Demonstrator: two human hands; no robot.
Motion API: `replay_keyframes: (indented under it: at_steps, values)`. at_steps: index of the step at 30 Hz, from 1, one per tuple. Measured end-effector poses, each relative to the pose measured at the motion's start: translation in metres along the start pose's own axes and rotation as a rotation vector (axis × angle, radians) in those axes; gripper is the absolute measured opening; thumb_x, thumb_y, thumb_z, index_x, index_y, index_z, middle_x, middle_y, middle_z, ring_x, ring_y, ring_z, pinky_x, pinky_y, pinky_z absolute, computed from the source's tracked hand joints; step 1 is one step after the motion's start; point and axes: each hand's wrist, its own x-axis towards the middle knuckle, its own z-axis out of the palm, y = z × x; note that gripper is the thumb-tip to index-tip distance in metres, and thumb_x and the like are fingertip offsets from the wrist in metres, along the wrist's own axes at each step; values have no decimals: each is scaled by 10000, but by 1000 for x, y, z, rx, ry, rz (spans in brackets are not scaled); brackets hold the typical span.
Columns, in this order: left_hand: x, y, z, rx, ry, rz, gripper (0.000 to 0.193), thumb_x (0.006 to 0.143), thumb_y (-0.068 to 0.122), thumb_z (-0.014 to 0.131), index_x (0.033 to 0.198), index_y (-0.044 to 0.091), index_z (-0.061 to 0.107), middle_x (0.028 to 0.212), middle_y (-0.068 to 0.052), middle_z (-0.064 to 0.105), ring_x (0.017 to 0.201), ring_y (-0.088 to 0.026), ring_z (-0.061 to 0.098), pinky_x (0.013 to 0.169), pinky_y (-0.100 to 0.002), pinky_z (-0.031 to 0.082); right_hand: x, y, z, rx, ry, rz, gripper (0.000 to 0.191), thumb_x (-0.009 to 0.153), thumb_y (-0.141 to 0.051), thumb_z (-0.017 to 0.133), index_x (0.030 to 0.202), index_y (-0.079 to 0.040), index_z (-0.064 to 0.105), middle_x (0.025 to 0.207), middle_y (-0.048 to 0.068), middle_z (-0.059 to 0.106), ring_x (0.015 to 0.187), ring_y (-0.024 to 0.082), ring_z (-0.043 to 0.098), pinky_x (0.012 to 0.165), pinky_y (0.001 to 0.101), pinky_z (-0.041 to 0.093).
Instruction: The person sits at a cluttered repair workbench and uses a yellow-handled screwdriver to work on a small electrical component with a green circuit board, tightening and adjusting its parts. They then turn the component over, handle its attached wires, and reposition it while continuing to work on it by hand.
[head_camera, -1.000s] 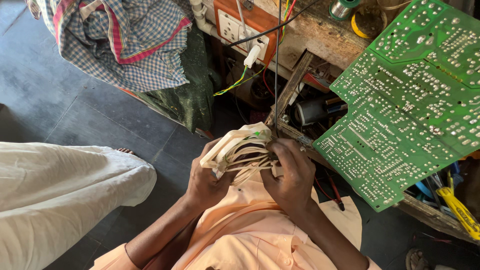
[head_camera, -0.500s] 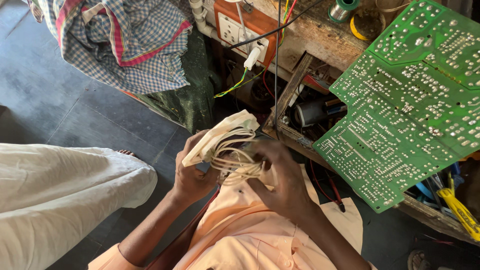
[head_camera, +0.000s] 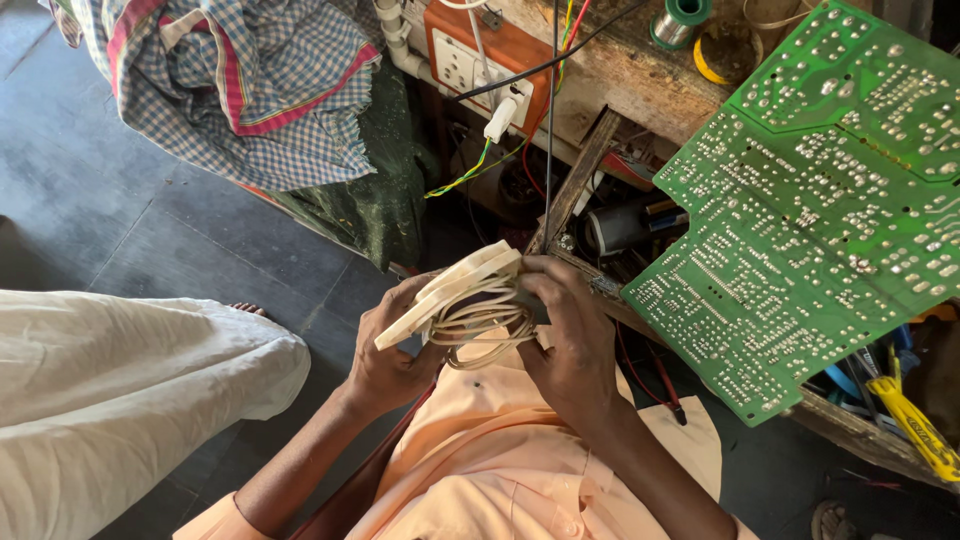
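Seemingly in the lap, both hands grasp a cream plastic casing (head_camera: 450, 292) with its coiled cord (head_camera: 485, 325): left hand (head_camera: 392, 350) underneath, right hand (head_camera: 572, 340) clasping the end, beside a green circuit board (head_camera: 820, 200) on the bench (head_camera: 610, 70).

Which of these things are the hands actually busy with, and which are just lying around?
In hand:
left hand
right hand
cream plastic frame
coiled cream cable

Lying about:
green circuit board
checked cloth
orange socket board
solder spool
yellow-handled tool
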Motion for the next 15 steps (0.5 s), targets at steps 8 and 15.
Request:
replay_keyframes:
  at_steps: [8,15]
  values:
    - [5,8,0,-18,-17,85,552,877,56,796,1347,-4,514,1314,-164,685,1080,-294,764,901,-351,623,-6,-1,3,-128,68,-54,484,728,127,704,1195,12,658,1222,145,579,1073,313,673,836,366,583]
    - [3,6,-2,-77,-96,20,573,868,45,784,1358,7,491,1373,-167,675,1052,-271,776,851,-341,644,-10,12,6,-148,113,-147,407,689,148,638,1084,77,572,1119,191,634,933,345,687,743,395,558]
